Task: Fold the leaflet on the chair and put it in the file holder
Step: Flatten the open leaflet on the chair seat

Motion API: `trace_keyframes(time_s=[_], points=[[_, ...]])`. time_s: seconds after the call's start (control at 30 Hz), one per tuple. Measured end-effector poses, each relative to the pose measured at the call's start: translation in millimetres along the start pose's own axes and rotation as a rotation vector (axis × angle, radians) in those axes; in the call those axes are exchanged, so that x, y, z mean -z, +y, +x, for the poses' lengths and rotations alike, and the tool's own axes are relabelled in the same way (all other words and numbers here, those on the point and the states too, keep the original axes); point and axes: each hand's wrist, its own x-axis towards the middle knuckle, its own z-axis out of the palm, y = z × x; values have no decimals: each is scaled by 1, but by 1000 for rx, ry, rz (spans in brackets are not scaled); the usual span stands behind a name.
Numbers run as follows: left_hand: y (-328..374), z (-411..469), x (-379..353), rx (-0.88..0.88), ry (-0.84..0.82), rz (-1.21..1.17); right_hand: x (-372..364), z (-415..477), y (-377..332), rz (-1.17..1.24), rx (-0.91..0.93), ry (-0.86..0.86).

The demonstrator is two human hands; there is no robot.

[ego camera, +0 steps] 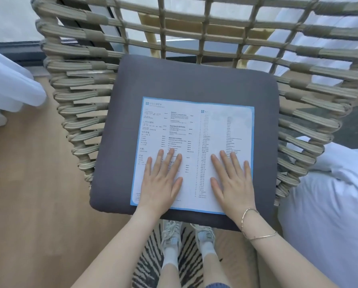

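Note:
A white leaflet (194, 129) with a blue border and printed menu text lies unfolded and flat on the dark grey seat cushion (194, 80) of a woven rattan chair (80, 96). My left hand (163, 179) rests palm down on the leaflet's lower left half, fingers spread. On the lower right half, my right hand (232, 181) also lies flat, with thin bracelets on its wrist. Neither hand grips the paper. No file holder is in view.
White bedding (330, 204) bulges at the right of the chair and more white fabric (9, 84) at the left. Wooden floor (28, 183) runs on the left. My feet in white sneakers (186, 235) stand on a zebra-striped rug (149, 265) below the seat.

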Motion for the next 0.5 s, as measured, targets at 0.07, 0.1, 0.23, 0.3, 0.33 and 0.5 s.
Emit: trace_keyframes(time_s=[0.07,0.1,0.23,0.3,0.33,0.5], points=[[1,-3,17,0,15,-55,15,-3,0,23,-29,8],[0,-4,24,6,35,-73,22,-5,1,29,-48,11],[-13,-14,39,126,123,-115,39,-15,14,50,-133,5],[-22,-20,39,225,145,-155,41,-21,22,78,-187,11],[-25,-22,37,269,145,-174,40,-23,25,94,-214,15],[-33,-23,18,453,147,-308,23,-22,29,123,-293,-4]])
